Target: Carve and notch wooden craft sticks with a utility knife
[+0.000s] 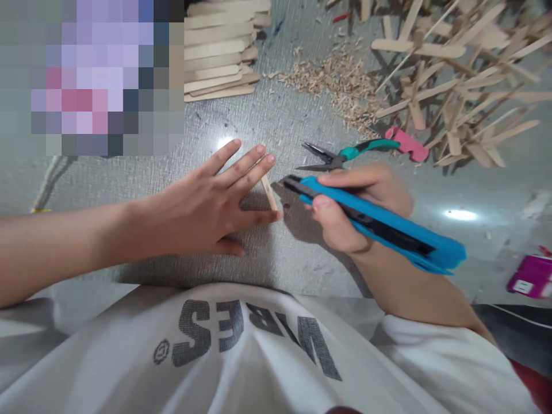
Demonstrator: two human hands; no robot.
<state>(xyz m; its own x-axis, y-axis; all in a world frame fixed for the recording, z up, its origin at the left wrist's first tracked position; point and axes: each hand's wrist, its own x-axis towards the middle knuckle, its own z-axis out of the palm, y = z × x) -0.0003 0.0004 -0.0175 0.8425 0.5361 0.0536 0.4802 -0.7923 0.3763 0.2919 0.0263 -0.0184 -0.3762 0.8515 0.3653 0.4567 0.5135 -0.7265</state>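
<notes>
My left hand (219, 198) lies over the grey table with its fingers spread. Two of its fingertips touch the ends of a small wooden stick piece (269, 194) lying on the surface. In my right hand (360, 207) is a blue utility knife (388, 230), its tip pointing left, a little to the right of the stick piece. Just beyond the knife lie pliers (371, 147) with green and black handles, their jaws apart.
A row of flat wooden sticks (219, 54) lies at the back, beside wood shavings (340, 86). Jumbled sticks (457, 86) fill the back right, near a pink piece (406, 144). A purple object (530, 277) is at the far right.
</notes>
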